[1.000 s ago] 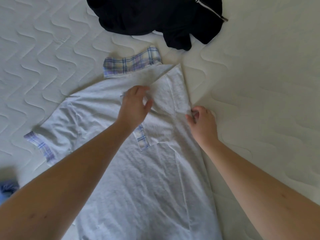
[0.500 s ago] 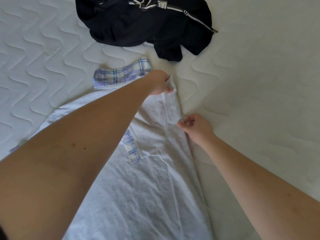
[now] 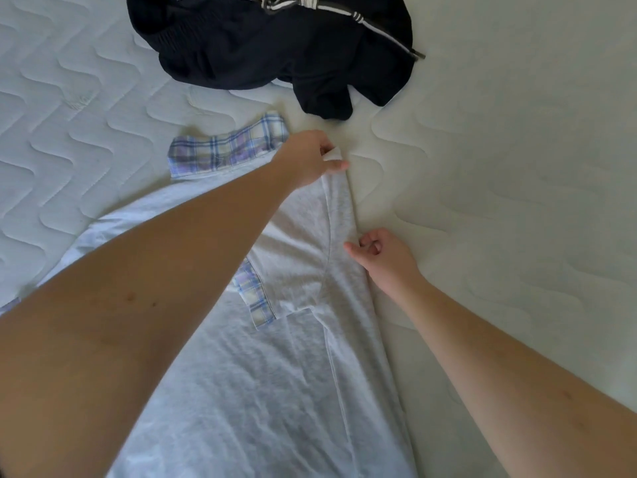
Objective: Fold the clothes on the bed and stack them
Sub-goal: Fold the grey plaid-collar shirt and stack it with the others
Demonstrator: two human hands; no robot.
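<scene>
Head view: the pale grey shirt (image 3: 293,391) lies flat at bed (image 3: 517,201) centre, plaid collar at 12 o'clock, its right side folded in. Left hand (image 3: 312,160) pinches the fold's top corner; right hand (image 3: 382,258), fingers curled, pinches the edge at 3 o'clock. Likely next: smooth this fold, then fold the left side. Dark clothes (image 3: 275,46) wait crumpled at 12 o'clock.

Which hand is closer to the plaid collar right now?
Left. The left hand pinches the grey shirt's top corner right beside the plaid collar; the right hand sits lower, at the shirt's folded edge.
</scene>
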